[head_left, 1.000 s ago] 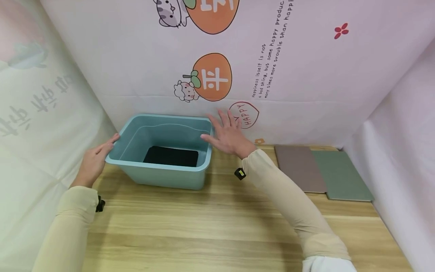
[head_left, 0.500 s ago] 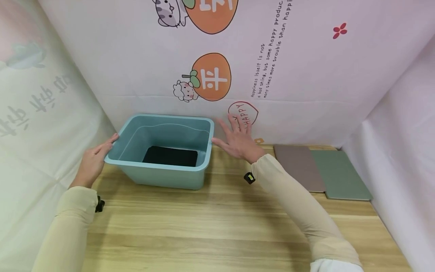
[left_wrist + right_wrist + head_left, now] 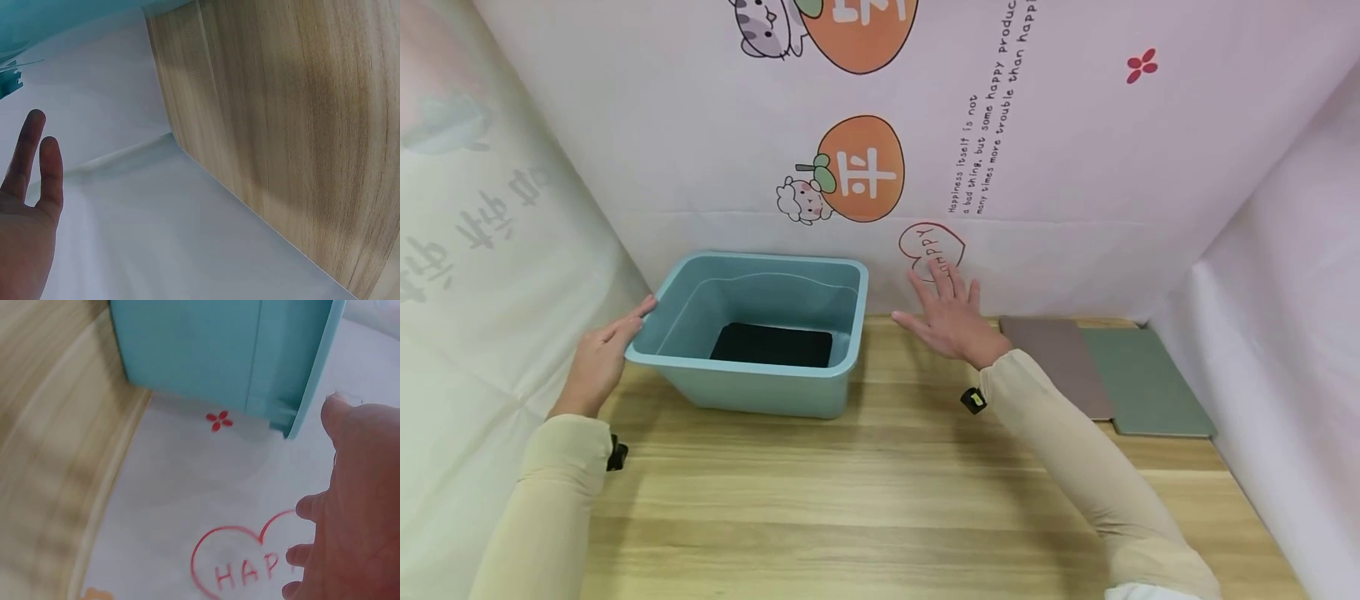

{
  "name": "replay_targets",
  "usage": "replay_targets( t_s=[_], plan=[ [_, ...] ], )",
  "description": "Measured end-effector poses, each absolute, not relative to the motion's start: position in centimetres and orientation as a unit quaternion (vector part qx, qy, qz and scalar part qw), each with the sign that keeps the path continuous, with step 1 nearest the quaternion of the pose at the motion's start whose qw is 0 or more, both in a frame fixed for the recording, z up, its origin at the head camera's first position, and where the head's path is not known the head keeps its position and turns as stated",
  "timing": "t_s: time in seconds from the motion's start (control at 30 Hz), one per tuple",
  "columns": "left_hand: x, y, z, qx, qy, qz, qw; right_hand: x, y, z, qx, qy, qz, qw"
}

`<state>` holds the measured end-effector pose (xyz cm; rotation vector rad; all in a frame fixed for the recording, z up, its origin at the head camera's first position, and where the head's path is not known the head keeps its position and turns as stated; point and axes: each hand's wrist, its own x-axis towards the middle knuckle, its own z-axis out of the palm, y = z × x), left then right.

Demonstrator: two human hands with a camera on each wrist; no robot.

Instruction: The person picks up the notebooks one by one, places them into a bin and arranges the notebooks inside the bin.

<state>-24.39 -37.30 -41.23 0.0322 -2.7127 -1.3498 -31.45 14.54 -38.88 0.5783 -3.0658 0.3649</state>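
A blue-green plastic bin stands on the wooden table against the back cloth. Inside, a flat black rectangular item lies on its floor; its kind cannot be told. My left hand rests against the bin's left rim with extended fingers, and two straight fingers show in the left wrist view. Where its thumb lies is unclear. To the right of the bin, my right hand hovers apart from it, fingers spread and holding nothing. The right wrist view shows that hand beside the bin's side wall.
A brownish-mauve flat board and a grey-green one lie side by side at the table's right rear. Printed white cloth walls in the wooden table at the back and both sides.
My right hand has moved rightward, away from the bin's right rim, with its fingers still spread. My left hand stays at the left rim, and the bin holds its place.
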Motion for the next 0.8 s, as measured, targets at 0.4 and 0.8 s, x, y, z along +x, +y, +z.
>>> replay_targets(
  t_s=[0.4, 0.8],
  plan=[
    [-24.3, -37.3, -41.0, 0.014, -0.894, -0.443, 0.060, -31.7, 18.6, -41.0, 0.139, -0.983, 0.122, -0.009],
    [-24.1, -37.3, -41.0, 0.007, -0.893, -0.445, 0.065, -30.9, 21.9, -42.3, 0.107, -0.985, 0.127, -0.037]
  ],
)
